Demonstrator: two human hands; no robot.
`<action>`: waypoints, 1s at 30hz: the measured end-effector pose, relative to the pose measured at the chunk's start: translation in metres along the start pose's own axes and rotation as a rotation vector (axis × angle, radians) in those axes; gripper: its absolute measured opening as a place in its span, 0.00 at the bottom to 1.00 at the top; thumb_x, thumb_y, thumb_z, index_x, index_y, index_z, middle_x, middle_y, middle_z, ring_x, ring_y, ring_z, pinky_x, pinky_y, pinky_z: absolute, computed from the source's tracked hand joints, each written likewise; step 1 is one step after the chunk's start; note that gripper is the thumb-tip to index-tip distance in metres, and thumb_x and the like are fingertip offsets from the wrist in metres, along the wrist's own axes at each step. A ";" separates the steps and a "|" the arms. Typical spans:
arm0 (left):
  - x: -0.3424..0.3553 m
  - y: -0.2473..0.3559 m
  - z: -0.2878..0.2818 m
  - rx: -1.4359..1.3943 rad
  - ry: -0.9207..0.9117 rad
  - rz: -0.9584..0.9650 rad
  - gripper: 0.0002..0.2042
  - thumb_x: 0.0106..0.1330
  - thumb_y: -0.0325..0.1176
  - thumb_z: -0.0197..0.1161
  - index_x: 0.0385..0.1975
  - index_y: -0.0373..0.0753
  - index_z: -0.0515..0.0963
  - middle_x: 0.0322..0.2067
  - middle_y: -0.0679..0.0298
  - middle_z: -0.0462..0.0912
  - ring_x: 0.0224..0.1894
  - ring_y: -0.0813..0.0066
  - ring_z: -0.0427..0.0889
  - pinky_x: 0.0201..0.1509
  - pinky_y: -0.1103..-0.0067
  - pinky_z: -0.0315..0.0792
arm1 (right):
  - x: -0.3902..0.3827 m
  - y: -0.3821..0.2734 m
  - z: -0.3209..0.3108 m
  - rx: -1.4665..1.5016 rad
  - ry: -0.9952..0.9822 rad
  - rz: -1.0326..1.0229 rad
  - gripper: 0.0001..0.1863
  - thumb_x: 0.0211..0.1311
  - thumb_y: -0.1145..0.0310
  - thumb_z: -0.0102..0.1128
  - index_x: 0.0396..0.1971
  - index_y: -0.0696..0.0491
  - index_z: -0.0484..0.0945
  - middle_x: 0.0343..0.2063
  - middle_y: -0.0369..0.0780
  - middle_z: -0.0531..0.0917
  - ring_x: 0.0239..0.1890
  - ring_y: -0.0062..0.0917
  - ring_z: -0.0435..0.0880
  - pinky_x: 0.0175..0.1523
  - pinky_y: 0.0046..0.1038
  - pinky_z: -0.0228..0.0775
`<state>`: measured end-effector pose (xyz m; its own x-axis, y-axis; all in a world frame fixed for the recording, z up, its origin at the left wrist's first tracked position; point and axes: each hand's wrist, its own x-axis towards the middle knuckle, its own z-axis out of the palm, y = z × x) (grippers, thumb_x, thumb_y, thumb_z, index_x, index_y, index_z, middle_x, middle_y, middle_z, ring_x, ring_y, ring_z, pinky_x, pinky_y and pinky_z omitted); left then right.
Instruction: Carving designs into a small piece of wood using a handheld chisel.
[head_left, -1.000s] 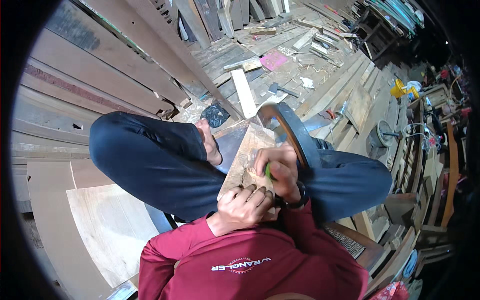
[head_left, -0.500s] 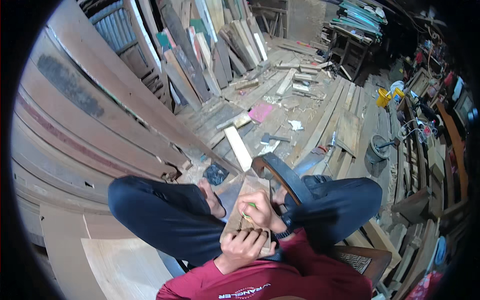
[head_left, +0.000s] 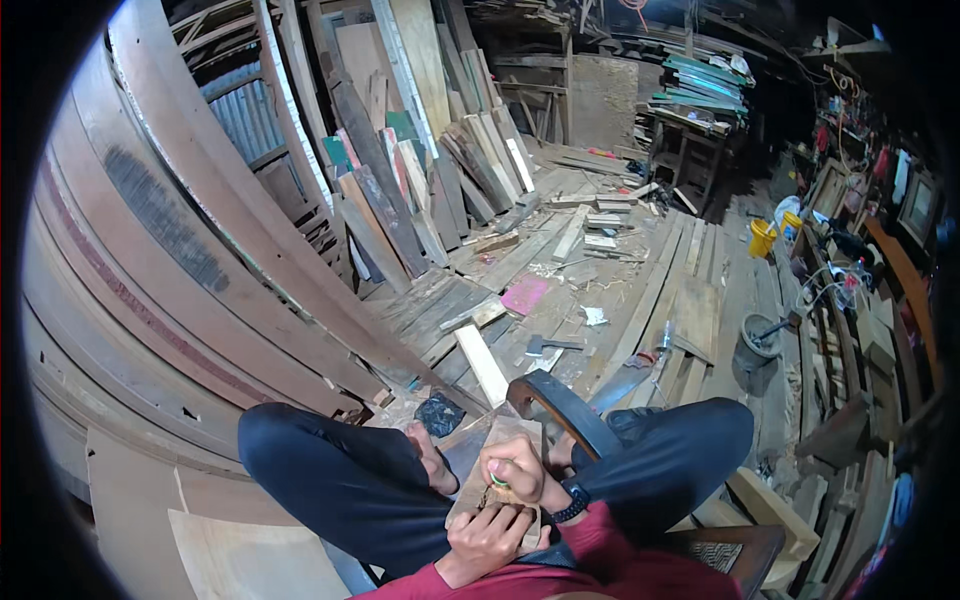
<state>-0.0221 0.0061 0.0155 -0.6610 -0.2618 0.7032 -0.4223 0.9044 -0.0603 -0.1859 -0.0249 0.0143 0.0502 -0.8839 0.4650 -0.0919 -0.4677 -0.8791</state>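
A thick wooden block [head_left: 515, 428] lies between my bent knees, close to my body. My left hand [head_left: 488, 545] curls its fingers over the near end of this block and grips it. Just beyond, my right hand [head_left: 518, 468], with a dark band on the wrist, is closed round a small tool with a green handle [head_left: 498, 481]. Most of that tool is hidden in the fist, so its kind cannot be made out. Dark cut marks show on the wood beside the fist. A curved dark wooden piece [head_left: 552, 396] stands just past the block, by my right leg.
Wooden panels [head_left: 150, 290] lean on the left, and upright planks [head_left: 390, 190] behind them. On the floor lie an axe [head_left: 550, 346], a handsaw [head_left: 625, 380], a pale board [head_left: 482, 365] and a pink sheet [head_left: 525, 296]. Right stand a bucket [head_left: 758, 345] and yellow pails [head_left: 763, 238].
The view has tilted up, so the scene sits lower in it. My right fist has turned somewhat upright over the tool, thumb on top. My left hand keeps its grip on the block.
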 end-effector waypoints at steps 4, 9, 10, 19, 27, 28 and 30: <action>-0.005 0.001 -0.001 -0.002 -0.024 -0.006 0.14 0.62 0.54 0.67 0.32 0.52 0.85 0.25 0.77 0.79 0.27 0.84 0.80 0.27 0.79 0.58 | -0.010 -0.019 -0.004 0.058 -0.016 -0.005 0.28 0.66 0.50 0.49 0.15 0.59 0.75 0.15 0.40 0.77 0.19 0.26 0.77 0.27 0.28 0.65; -0.007 -0.001 0.003 -0.012 0.000 0.029 0.15 0.61 0.55 0.67 0.32 0.51 0.85 0.26 0.77 0.80 0.28 0.84 0.81 0.27 0.79 0.59 | -0.006 -0.006 -0.006 0.112 -0.008 0.053 0.26 0.67 0.54 0.49 0.16 0.59 0.75 0.14 0.39 0.77 0.18 0.24 0.74 0.26 0.27 0.63; -0.006 -0.003 0.000 -0.015 -0.005 0.035 0.15 0.61 0.55 0.67 0.32 0.51 0.85 0.26 0.77 0.80 0.28 0.84 0.81 0.27 0.79 0.59 | -0.005 -0.009 -0.004 0.115 0.000 0.054 0.26 0.67 0.54 0.49 0.16 0.59 0.75 0.14 0.39 0.77 0.18 0.24 0.74 0.26 0.27 0.63; 0.002 -0.002 0.001 0.001 0.011 0.015 0.16 0.58 0.57 0.69 0.29 0.51 0.84 0.22 0.75 0.76 0.24 0.81 0.79 0.26 0.77 0.59 | 0.001 0.005 -0.001 0.038 0.014 0.022 0.23 0.64 0.56 0.50 0.16 0.61 0.72 0.15 0.41 0.75 0.19 0.25 0.75 0.28 0.29 0.64; 0.004 -0.003 -0.004 -0.014 0.001 -0.024 0.14 0.59 0.54 0.69 0.29 0.51 0.85 0.22 0.76 0.77 0.24 0.81 0.80 0.26 0.78 0.60 | -0.004 0.002 -0.002 0.069 -0.015 -0.006 0.23 0.65 0.56 0.51 0.16 0.59 0.75 0.15 0.39 0.77 0.20 0.27 0.78 0.29 0.27 0.66; 0.006 -0.006 -0.004 0.003 -0.001 -0.019 0.14 0.59 0.54 0.69 0.29 0.51 0.85 0.21 0.76 0.77 0.24 0.82 0.80 0.26 0.78 0.60 | 0.000 0.004 0.000 -0.002 -0.021 0.009 0.23 0.64 0.57 0.51 0.16 0.59 0.75 0.14 0.39 0.77 0.20 0.27 0.78 0.29 0.28 0.66; -0.002 -0.005 0.001 0.000 0.069 -0.010 0.14 0.59 0.55 0.69 0.29 0.52 0.85 0.23 0.76 0.78 0.25 0.83 0.81 0.26 0.79 0.60 | -0.011 -0.013 -0.005 0.096 -0.067 -0.041 0.24 0.65 0.55 0.51 0.17 0.59 0.75 0.14 0.39 0.77 0.19 0.26 0.77 0.29 0.28 0.66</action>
<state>-0.0189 0.0014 0.0137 -0.6126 -0.2471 0.7508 -0.4285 0.9020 -0.0528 -0.1903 -0.0087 0.0214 0.1185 -0.8604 0.4957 0.0071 -0.4984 -0.8669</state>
